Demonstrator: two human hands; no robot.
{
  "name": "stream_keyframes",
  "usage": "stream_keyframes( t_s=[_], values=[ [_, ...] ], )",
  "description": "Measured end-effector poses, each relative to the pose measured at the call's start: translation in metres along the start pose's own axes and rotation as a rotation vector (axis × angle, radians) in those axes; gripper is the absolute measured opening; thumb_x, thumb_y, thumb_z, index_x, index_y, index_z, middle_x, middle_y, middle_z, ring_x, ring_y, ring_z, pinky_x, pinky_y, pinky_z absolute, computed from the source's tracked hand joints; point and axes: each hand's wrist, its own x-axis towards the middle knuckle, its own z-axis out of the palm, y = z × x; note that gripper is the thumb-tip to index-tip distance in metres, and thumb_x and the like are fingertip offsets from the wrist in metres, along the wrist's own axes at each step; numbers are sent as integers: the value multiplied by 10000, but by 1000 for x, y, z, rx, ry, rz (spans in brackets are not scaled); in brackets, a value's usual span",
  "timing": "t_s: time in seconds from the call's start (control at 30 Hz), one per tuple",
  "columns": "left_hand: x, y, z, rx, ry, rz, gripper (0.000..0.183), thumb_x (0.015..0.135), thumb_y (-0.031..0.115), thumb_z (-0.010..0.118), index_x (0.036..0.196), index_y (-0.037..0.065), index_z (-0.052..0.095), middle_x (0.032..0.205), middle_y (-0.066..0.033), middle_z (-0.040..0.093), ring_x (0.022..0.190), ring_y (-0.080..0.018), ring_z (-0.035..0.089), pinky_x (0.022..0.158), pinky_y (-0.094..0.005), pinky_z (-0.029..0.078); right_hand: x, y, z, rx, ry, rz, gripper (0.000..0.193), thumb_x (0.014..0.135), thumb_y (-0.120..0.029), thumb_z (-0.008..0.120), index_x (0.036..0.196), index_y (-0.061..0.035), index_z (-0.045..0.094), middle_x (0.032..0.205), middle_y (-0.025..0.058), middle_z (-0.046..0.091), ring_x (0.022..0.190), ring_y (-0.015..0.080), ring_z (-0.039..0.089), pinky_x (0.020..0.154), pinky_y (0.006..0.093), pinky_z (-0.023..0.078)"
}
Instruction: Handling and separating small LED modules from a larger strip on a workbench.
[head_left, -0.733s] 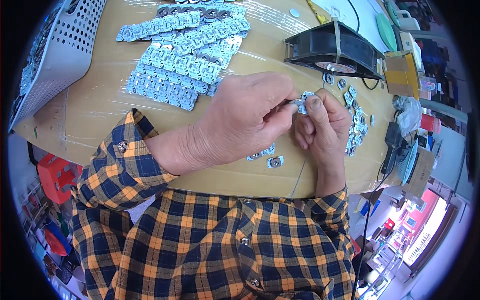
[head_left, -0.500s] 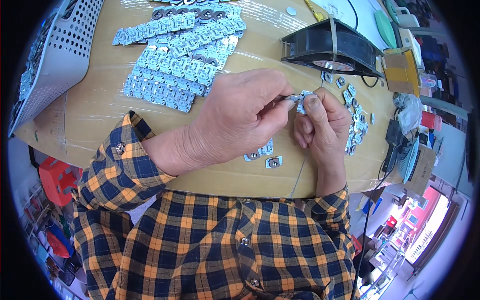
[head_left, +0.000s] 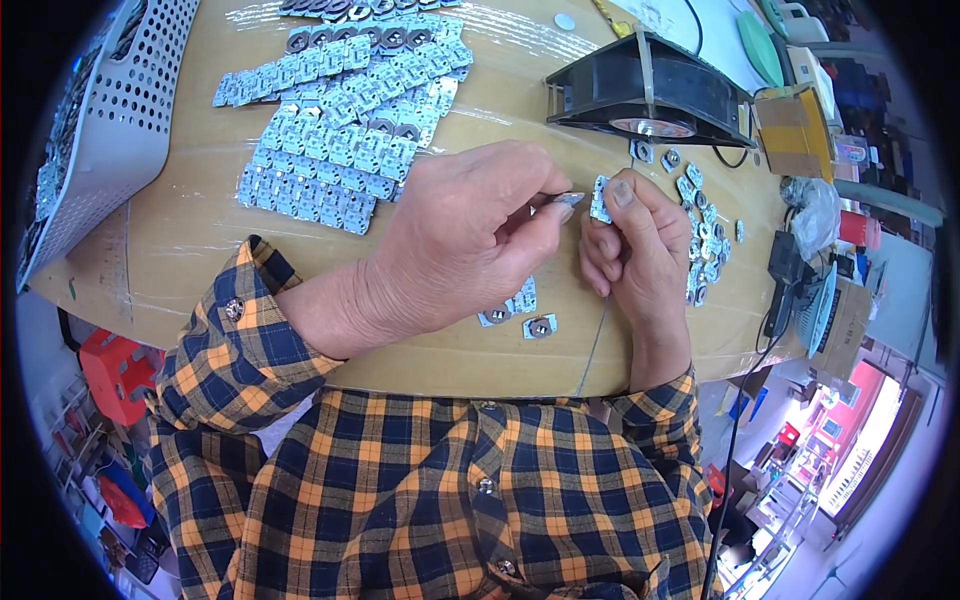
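The hands (head_left: 478, 232) (head_left: 642, 232) have drawn apart, each pinching a thin, flat, silvery-blue plate (head_left: 600, 199).

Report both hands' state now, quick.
Left hand: closed, pinching a small, flat, silvery-blue piece between thumb and finger.
Right hand: closed, pinching a small, rectangular, pale-blue circuit-board piece under the thumb.

My shirt (head_left: 380, 470) is checked in navy and orange, with duller brown where the bands cross. My boards (head_left: 320, 175) are pale silvery blue, and the rings (head_left: 533, 328) on some are dark brown. I see tan on the table (head_left: 450, 355), pale grey dotted with holes on the basket (head_left: 125, 150), red on the stool (head_left: 103, 375), black on the fan (head_left: 600, 88), mint green on the disc (head_left: 760, 50), brown and yellow on the box (head_left: 795, 130).
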Motion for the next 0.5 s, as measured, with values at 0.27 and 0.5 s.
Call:
stream_keyframes(
  t_s=[0.27,0.5],
  values=[
    [0,0,1,-11,-17,-30,96,816,-56,683,904,-38,649,768,-76,658,669,-102,666,570,-214,538,-3,0,0,-5,-60,38,313,1043,-255,452,810,-52,504,593,-24,456,435,41,392,395,198,335],
    [-1,-3,1,-41,-30,-33,137,818,-68,670,950,-39,649,788,-76,664,682,-106,672,577,-221,543,-4,0,-1,-171,-79,-22,300,1034,-255,477,833,-36,514,561,-9,448,408,52,383,376,203,324]
  ],
)
